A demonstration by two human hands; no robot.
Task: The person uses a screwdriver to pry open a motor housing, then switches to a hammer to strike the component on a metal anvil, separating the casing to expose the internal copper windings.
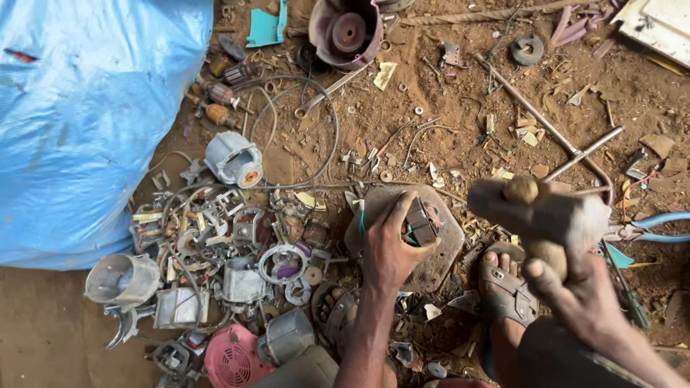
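While my left hand pinches the small motor core flat on the stone slab, my right hand, fist closed round the hammer above the slab's right edge, should strike squarely, clear of my fingers.

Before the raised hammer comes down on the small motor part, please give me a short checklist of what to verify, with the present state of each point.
1. Right hand has a firm grip on the hammer: ok.
2. Left hand steadies the motor part: ok.
3. Part rests on the flat stone: ok.
4. Left fingers away from the strike spot: not ok, they wrap the part.
5. Sandalled foot away from the stone: not ok, right beside it.
6. Hammer head tight on its handle: cannot tell.
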